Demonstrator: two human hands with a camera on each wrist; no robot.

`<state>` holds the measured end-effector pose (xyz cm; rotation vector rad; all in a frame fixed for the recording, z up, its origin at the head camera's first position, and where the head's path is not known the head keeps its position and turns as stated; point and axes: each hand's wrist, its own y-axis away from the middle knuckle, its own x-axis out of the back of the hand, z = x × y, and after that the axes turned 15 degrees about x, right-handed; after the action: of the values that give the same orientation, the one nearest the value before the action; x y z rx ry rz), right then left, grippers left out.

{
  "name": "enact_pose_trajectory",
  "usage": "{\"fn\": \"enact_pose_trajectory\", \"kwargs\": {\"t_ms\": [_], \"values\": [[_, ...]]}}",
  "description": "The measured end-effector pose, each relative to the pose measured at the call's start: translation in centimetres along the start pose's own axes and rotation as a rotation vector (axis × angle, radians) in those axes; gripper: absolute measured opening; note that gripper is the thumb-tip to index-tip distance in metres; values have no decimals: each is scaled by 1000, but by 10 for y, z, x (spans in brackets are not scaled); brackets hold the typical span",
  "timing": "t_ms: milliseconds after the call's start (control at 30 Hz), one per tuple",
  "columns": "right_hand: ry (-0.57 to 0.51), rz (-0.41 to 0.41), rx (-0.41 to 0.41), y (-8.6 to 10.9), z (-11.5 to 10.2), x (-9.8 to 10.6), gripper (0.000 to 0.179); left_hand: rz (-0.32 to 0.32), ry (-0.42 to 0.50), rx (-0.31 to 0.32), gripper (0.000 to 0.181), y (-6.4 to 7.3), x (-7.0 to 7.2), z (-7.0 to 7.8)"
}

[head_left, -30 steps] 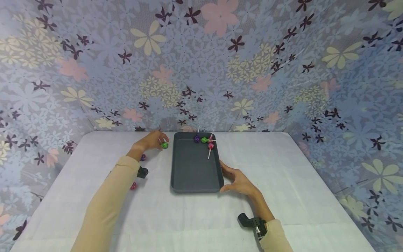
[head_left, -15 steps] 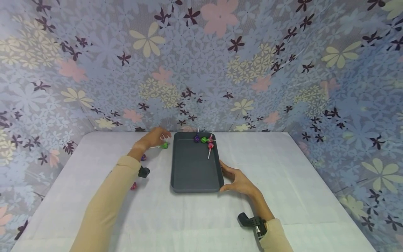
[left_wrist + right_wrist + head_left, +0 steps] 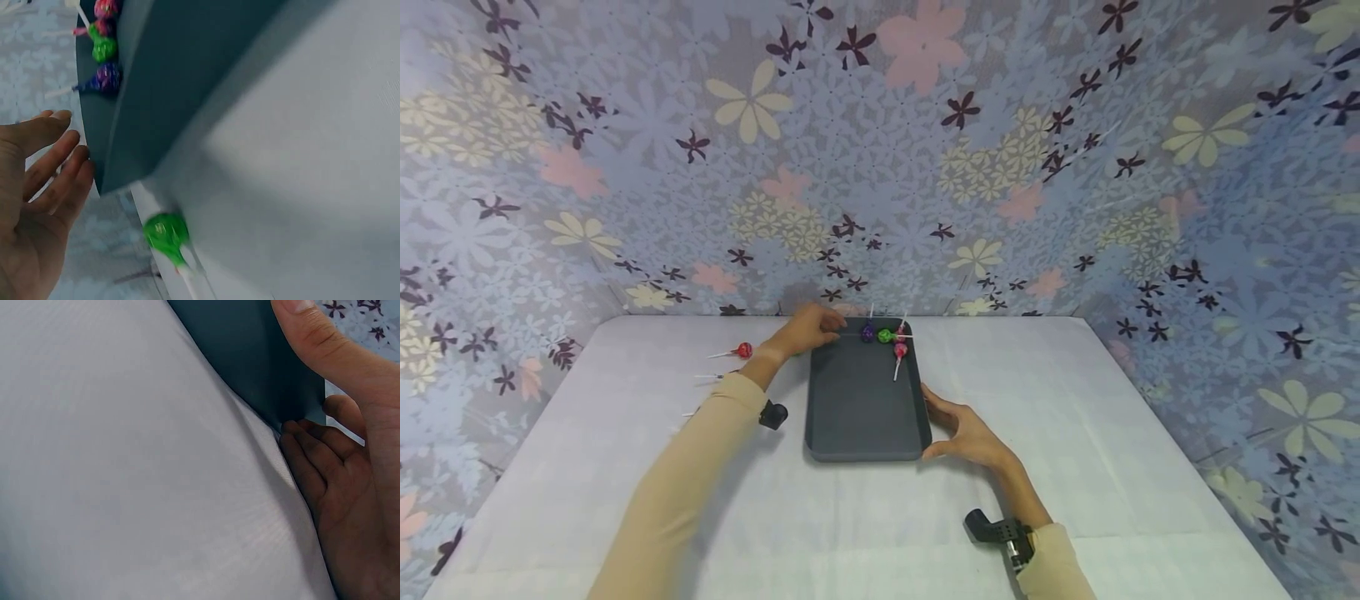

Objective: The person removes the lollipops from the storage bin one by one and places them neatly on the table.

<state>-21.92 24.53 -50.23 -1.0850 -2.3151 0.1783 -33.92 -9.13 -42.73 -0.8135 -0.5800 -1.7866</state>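
Observation:
A dark grey tray (image 3: pixel 867 408) lies on the white-covered table. Its far right corner holds a purple lollipop (image 3: pixel 868 334), a green lollipop (image 3: pixel 886 336) and pink ones, including a pink lollipop (image 3: pixel 901 351). My left hand (image 3: pixel 808 327) is at the tray's far left corner with nothing in it; its loosely bent fingers (image 3: pixel 74 181) come right to the rim. Another green lollipop (image 3: pixel 166 232) lies on the table beside the tray, hidden by my left hand in the head view. My right hand (image 3: pixel 966 432) holds the tray's near right corner, thumb in front, fingers along the side.
Left of the tray lies a red lollipop (image 3: pixel 744 350). Two white sticks, one a lollipop stick (image 3: pixel 706 377), show beside my left sleeve (image 3: pixel 685 475), which covers the rest. A flowered cloth (image 3: pixel 880 167) hangs behind the table and along both sides.
My left hand has let go of the green lollipop on the table and moved right to the tray's corner, uncovering the red lollipop. My right hand stays at the tray.

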Motion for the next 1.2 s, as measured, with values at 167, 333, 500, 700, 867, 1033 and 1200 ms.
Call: {"fn": "enact_pose_trajectory", "kwargs": {"t_ms": [167, 333, 500, 700, 867, 1033, 1200], "values": [[3, 1, 7, 1, 0, 1, 107, -68, -13, -35, 30, -8, -12, 14], [16, -1, -21, 2, -3, 1, 109, -153, -131, -8, 38, -15, -22, 25], [26, 7, -27, 3, -1, 2, 108, -273, -232, 74, 55, -21, -30, 31], [6, -7, -19, 2, 0, 0, 108, -311, -294, 167, 66, -26, -33, 32], [7, -1, -9, 1, -1, 0, 108, -330, -323, 205, 65, -30, -33, 35], [2, -1, -9, 0, -1, -1, 109, -303, -352, 177, 35, -34, -35, 34], [0, -2, -21, 0, 0, 0, 109, -172, -411, 168, 13, -31, -38, 38]]}}
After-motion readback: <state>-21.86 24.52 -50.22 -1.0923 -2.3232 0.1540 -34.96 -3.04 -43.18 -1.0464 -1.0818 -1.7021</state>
